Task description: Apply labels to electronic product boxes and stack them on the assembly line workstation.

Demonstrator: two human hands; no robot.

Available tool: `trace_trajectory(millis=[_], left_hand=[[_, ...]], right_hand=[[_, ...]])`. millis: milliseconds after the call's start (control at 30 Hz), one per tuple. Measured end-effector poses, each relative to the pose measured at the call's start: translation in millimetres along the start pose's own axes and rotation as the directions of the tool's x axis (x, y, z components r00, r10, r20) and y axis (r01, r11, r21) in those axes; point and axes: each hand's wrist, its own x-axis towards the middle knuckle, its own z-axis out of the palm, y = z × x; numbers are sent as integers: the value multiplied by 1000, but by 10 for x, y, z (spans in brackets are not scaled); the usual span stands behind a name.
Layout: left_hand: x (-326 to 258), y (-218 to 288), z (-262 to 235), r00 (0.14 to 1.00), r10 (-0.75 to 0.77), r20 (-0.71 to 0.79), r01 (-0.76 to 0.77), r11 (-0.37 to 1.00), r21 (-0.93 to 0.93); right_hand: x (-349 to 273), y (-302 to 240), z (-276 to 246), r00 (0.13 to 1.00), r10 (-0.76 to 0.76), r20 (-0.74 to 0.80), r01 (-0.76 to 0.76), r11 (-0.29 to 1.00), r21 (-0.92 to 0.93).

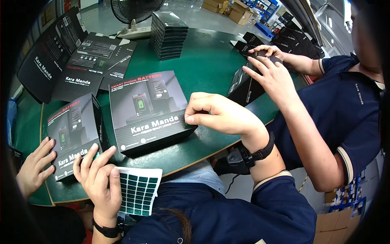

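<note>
A large black-and-grey battery box [148, 101] lies on the green table in front of me. My right hand [221, 115] is closed in a pinch at its right front corner, where a bit of a small green sticker [188, 125] shows under the thumb. Between the thumb and fingers of my left hand [100, 181] is a white sheet of green stickers [140, 191], held off the table's near edge. My left fingertips are close to a second, similar box [73, 130]; a spot of green shows by one fingertip. Another person's hand [34, 171] rests against that box's left side.
At the right, a co-worker's hands [268, 67] hold a black box [245, 85]. Unfolded black cartons [79, 73] lie at the far left. Behind the large box stand a stack of flat dark boxes [168, 36], a power strip [136, 32] and a fan [136, 8].
</note>
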Motion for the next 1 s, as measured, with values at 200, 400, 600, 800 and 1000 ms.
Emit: trace_trajectory(millis=[200, 400, 600, 800, 1000], left_hand=[[-46, 21, -123, 1000, -7, 0, 7, 997, -79], [23, 67, -30, 989, 86, 122, -43, 947, -319], [30, 70, 45, 989, 59, 133, -3, 922, -387], [-1, 53, 69, 991, 43, 124, 14, 906, -423], [-12, 29, 89, 992, 50, 120, 6, 904, -427]], right_hand=[[23, -53, -27, 1000, 21, 20, -21, 1000, 3], [29, -75, -42, 1000, -1, 30, 2, 1000, -22], [53, -95, -67, 997, -16, 75, 22, 996, -90], [86, -104, -76, 995, -49, 89, 60, 992, -116], [87, -96, -83, 993, -65, 96, 77, 989, -125]])
